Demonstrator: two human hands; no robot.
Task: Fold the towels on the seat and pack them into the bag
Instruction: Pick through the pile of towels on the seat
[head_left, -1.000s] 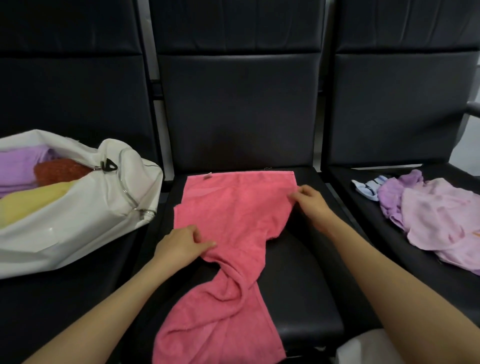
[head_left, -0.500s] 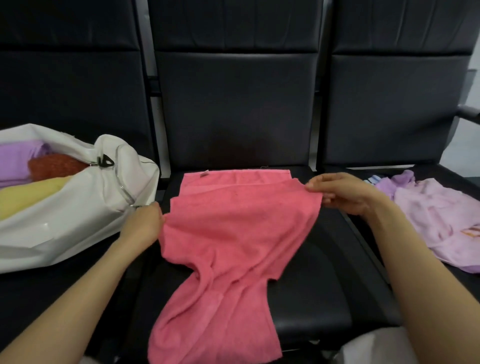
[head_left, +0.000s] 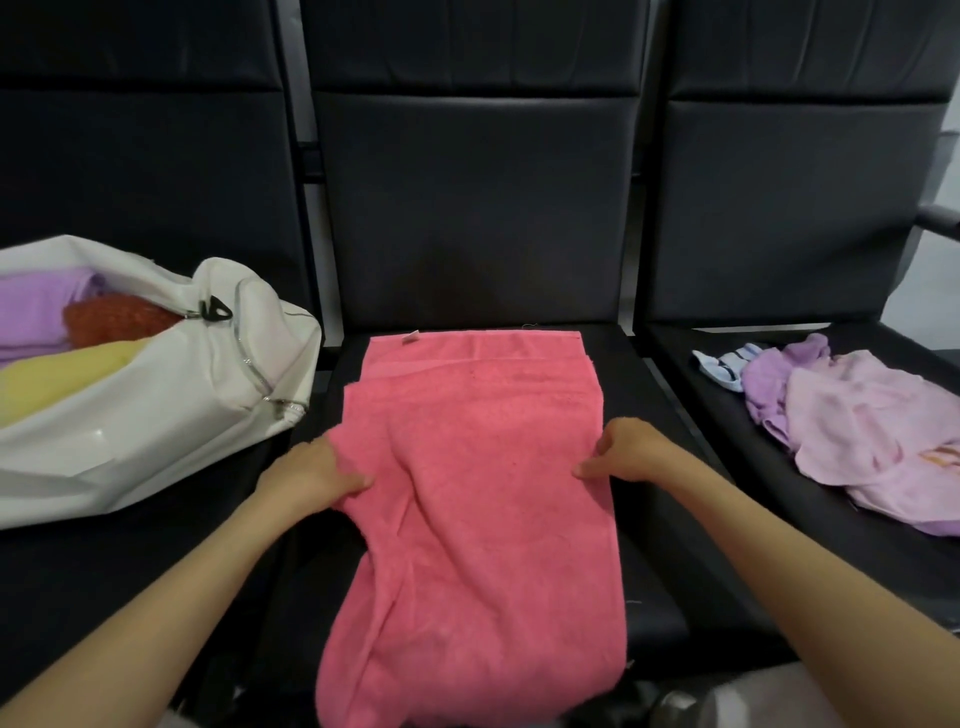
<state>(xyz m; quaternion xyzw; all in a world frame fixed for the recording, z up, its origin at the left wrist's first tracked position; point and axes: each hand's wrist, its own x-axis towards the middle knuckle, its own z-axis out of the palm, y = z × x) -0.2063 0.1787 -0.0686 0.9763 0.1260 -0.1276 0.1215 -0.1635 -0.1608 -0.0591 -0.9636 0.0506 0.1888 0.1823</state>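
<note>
A pink towel (head_left: 478, 509) lies lengthwise on the middle black seat (head_left: 660, 587), its near end hanging over the front edge. My left hand (head_left: 311, 475) pinches its left edge about halfway up, and my right hand (head_left: 631, 452) pinches its right edge at the same height. On the left seat stands a white bag (head_left: 171, 410), its mouth open, with purple, red-orange and yellow towels inside. A pile of lilac and pale pink towels (head_left: 857, 431) lies loose on the right seat.
A small blue and white cloth (head_left: 724, 366) pokes out at the far left of the pile on the right seat. Three black seat backs rise behind. An armrest (head_left: 937, 221) shows at the far right.
Both hands have come nearer along the towel's side edges, from its far part to its middle. The towel now lies flatter and straighter, its twisted middle spread out.
</note>
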